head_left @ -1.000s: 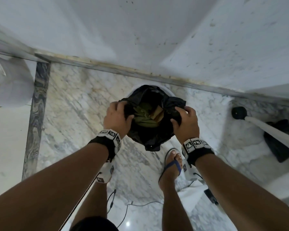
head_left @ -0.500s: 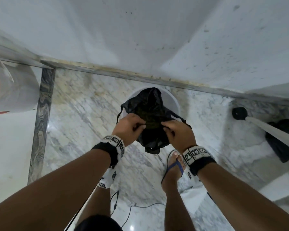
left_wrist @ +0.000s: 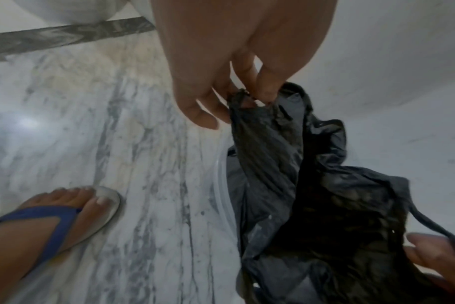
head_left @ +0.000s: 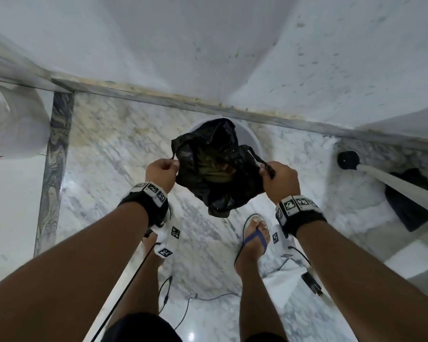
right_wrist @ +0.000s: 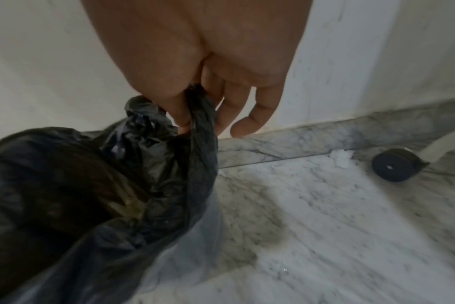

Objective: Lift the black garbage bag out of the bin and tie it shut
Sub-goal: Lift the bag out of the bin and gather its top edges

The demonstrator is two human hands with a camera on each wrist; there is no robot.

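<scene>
The black garbage bag (head_left: 218,174) hangs lifted above the white bin (head_left: 248,137), its mouth still gaping with greenish waste showing inside. My left hand (head_left: 161,172) pinches the bag's left handle strip, seen close in the left wrist view where thumb and fingers (left_wrist: 266,86) squeeze the black plastic (left_wrist: 286,164). My right hand (head_left: 278,180) grips the right handle strip, twisted into a cord (right_wrist: 201,115) between thumb and fingers. The bag (right_wrist: 65,185) sags below that hand. The two hands are spread apart, level with each other.
The bin stands against a white wall with a marble skirting (head_left: 257,117) on a marble floor (head_left: 114,154). A black caster on a white leg (head_left: 348,160) and a dark cloth (head_left: 410,201) lie right. My sandalled foot (head_left: 253,240) and cables (head_left: 183,307) are below.
Both hands were at the bag's rim, then close together at its middle; now they have pulled apart sideways, each holding a stretched handle strip, and the bag mouth has opened wider.
</scene>
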